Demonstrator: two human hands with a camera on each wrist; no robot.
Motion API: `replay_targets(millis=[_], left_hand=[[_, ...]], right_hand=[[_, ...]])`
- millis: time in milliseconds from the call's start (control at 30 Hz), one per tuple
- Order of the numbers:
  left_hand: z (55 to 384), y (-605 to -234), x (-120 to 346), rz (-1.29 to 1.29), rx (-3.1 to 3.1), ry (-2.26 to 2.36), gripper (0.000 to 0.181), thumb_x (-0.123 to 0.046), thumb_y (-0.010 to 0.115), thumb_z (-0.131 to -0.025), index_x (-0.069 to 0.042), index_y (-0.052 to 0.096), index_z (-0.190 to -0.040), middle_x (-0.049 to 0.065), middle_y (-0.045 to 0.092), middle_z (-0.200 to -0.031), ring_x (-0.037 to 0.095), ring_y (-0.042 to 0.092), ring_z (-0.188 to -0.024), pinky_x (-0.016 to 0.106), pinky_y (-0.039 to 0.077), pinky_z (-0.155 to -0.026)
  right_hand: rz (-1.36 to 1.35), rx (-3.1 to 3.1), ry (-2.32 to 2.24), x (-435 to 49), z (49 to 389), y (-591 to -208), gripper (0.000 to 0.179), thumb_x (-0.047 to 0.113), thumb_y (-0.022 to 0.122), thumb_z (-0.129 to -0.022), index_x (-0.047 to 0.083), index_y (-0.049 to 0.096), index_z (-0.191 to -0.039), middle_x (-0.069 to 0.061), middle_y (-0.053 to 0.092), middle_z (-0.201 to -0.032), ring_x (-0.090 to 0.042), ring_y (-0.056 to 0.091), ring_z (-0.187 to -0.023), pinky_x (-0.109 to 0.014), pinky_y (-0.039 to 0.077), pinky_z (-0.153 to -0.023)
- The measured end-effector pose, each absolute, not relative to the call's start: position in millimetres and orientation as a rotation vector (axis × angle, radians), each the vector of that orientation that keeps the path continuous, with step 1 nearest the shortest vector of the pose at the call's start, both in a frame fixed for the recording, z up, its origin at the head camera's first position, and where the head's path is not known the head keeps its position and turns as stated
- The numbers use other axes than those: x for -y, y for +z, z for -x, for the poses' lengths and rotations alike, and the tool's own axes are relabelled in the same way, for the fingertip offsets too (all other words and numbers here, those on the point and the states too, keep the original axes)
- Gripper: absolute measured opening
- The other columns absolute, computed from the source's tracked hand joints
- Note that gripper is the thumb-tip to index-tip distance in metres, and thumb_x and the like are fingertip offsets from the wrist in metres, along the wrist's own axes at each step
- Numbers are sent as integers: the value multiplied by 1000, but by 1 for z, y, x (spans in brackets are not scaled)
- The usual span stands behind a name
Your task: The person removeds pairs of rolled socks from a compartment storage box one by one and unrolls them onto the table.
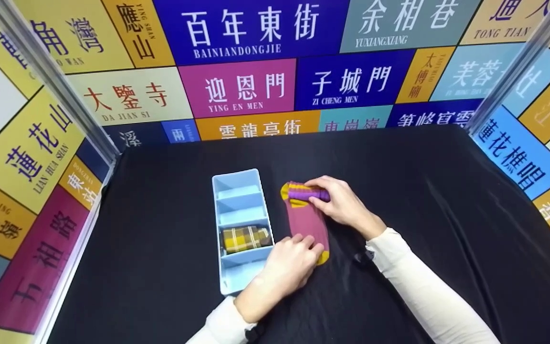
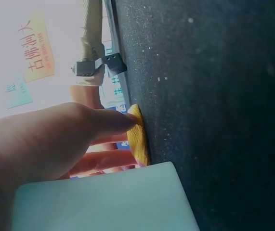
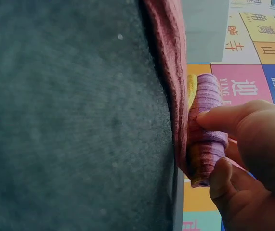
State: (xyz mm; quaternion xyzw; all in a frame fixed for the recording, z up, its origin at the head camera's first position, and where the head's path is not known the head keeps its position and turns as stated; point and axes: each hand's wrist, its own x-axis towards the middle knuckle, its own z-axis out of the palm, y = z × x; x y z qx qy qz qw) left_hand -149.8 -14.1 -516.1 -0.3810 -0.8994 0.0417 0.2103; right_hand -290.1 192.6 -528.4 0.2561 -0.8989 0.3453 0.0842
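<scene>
Sock (image 1: 308, 224) lies on the bench (image 1: 170, 200), stretched between two hands: the right hand (image 1: 344, 203) has its fingers bent close around one purple roll (image 1: 309, 192) resting on the sock's far end, while the left hand (image 1: 291, 260) pinches the near yellow end with bent fingers. Left wrist view shows that hand's thumb on the yellow edge, hidden from the head view; right wrist view shows two fingertips (image 3: 205, 118) apart along the roll. Only the head view shows one plaid bundle (image 1: 244, 239), third from far among four compartments of one box (image 1: 241, 217), just left of the left fingers. Black bench spreads rightward from the right fingers, and beyond them to its far edge by the signs (image 1: 256, 91).
</scene>
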Motion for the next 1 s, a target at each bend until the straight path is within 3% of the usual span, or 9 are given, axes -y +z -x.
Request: replay_targets(millis=[300, 500, 733, 1000], left_hand=[[150, -514, 17, 1093, 2481, 32, 14, -30, 82, -91, -21, 72, -97, -5, 71, -90, 17, 68, -79, 30, 57, -66], [151, -513, 17, 1128, 2495, 21, 12, -28, 80, -92, -21, 72, -98, -5, 73, -90, 17, 69, -79, 30, 56, -67], [152, -513, 17, 1154, 2483, -9, 8, -23, 77, -93, -21, 71, -97, -7, 74, -91, 17, 69, -80, 31, 56, -69], [152, -513, 18, 1178, 2494, -33, 9, -20, 78, -92, -21, 71, -97, -7, 74, -92, 18, 69, -80, 31, 57, -71]], right_hand=[[-748, 2661, 1109, -195, 294, -531, 21, 20, 83, -97, 14, 74, -116, -5, 77, -114, -24, 70, -99, -43, 60, -95], [-753, 2670, 1086, -196, 298, -533, 36, 18, 90, -90, 12, 71, -120, -8, 73, -117, -26, 69, -106, -46, 59, -99], [-755, 2695, 1101, -195, 300, -532, 33, 13, 85, -94, 11, 69, -123, -10, 75, -122, -28, 71, -109, -48, 59, -103], [-639, 2691, 1054, -193, 305, -531, 28, 16, 83, -96, 8, 77, -122, -13, 73, -124, -33, 69, -114, -48, 59, -106]])
